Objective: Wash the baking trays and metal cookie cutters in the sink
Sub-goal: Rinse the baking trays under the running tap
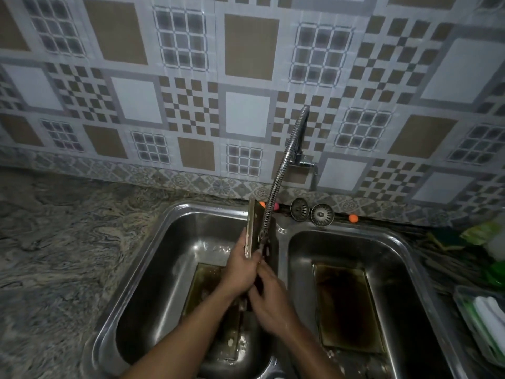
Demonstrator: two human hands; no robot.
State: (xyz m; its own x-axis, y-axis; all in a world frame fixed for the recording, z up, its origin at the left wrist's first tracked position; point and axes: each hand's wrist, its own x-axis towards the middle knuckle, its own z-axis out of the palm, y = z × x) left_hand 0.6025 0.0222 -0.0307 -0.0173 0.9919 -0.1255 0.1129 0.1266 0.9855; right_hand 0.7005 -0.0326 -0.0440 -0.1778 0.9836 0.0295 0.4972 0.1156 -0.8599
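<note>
Baking tray (252, 228) was held on edge above the sink (169, 255), clamped in left grip (240, 269). Right grip (270, 299) lay against it, closure undetermined. Faucet hose (276, 187) was noted just beside, strainers (322, 214) beyond. Marbled bench (54, 255), tiled wall (246, 113).

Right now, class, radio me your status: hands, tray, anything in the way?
Left hand grips baking tray, upright over left basin. Right hand on its lower part, grip unclear. Faucet hose close beside tray top.
</note>
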